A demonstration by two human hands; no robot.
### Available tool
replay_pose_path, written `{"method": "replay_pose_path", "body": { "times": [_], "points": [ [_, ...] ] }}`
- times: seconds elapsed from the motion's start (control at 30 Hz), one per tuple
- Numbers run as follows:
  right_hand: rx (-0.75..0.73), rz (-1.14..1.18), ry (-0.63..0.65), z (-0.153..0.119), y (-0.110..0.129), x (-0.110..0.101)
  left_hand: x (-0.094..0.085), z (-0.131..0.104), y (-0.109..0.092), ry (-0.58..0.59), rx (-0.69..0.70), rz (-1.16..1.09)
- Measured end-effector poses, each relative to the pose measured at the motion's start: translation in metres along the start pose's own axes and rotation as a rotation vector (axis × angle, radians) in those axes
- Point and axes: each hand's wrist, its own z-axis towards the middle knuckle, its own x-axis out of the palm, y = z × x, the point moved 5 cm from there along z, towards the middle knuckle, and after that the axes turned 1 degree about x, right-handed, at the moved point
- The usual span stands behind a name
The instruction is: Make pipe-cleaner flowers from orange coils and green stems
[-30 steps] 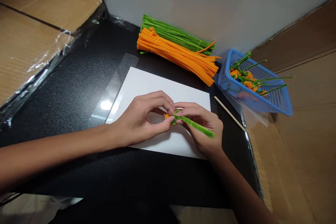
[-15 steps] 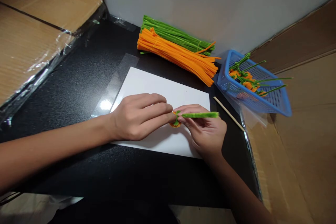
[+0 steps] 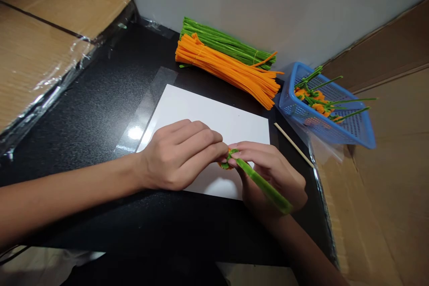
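Table (image 3: 140, 223): black top, bare along its near edge; cardboard (image 3: 43, 53) borders its left edge.
Right hand (image 3: 275, 174): nearest the table's right near corner; thumb and fingers pinch the green stem just below the flower head.
Left hand (image 3: 184, 156): over the sheet's left near corner; fingers bunched together, their tips gripping the flower's head.
Flower (image 3: 254, 177): held between both hands above the sheet; orange-and-green head partly hidden by fingertips, stem slanting toward the table's right near corner.
White sheet (image 3: 214, 103): flat on the table, beneath the hands.
Wooden stick (image 3: 294, 145): beside the table's right edge.
Blue basket (image 3: 360, 136): at the right far corner, containing orange blooms (image 3: 319, 108) on green stems.
Orange bundle (image 3: 228, 65): along the far edge, in front of the green bundle (image 3: 231, 45).
Wall (image 3: 268, 9): pale, behind the far edge.
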Motion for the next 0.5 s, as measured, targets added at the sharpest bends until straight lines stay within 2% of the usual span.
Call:
{"method": "replay_pose_path", "body": {
  "times": [0.13, 0.27, 0.37, 0.5],
  "points": [
    [-0.046, -0.064, -0.034, -0.003, 0.007, -0.001, 0.0, 0.002, -0.002, 0.004, -0.051, -0.022],
    [-0.096, -0.173, -0.048, -0.011, 0.01, -0.004, 0.001, 0.008, -0.005, 0.059, -0.237, -0.168],
    [-0.173, -0.233, 0.024, -0.016, 0.012, -0.008, 0.003, 0.012, -0.005, 0.15, -0.496, -0.348],
    [-0.301, -0.347, 0.183, -0.015, 0.018, -0.011, 0.014, 0.004, 0.0, 0.35, -0.979, -0.701]
  ]
}}
